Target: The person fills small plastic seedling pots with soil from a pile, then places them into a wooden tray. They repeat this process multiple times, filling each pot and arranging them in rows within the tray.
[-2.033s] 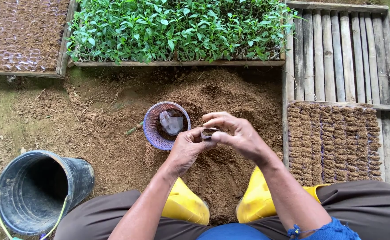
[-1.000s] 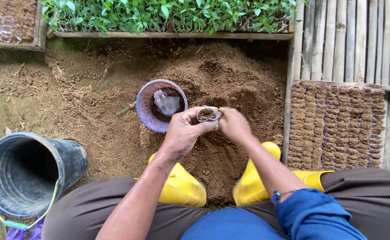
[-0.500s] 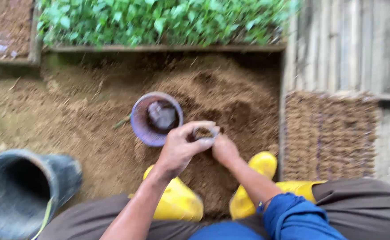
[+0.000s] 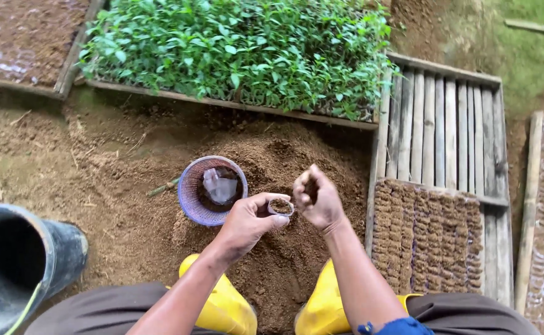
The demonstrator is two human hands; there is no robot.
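Nearest the camera, two yellow rubber boots (image 4: 222,307) stand planted in the loose brown soil heap (image 4: 297,167), knees in dark trousers on either side. Just above them the left hand (image 4: 247,220) is curled around a small clear seedling bag (image 4: 280,206), thumb and forefinger ringing its open mouth; the bag shows soil close to its rim. The right hand (image 4: 315,197), which a second ago was lower and pressed against the bag, has lifted clear of it and now hovers just beside it, fingers bunched into a loose pinch with dark soil between them. The bag looks fuller than before, so the filling seems well along.

Just left of the hands sits a purple mesh basket (image 4: 191,189) holding spare clear bags. To the right lies a wooden slatted tray (image 4: 445,124) with rows of filled bags (image 4: 427,242). A black bucket (image 4: 17,267) is at far left. Beyond the heap grows a bed of green seedlings (image 4: 241,49).
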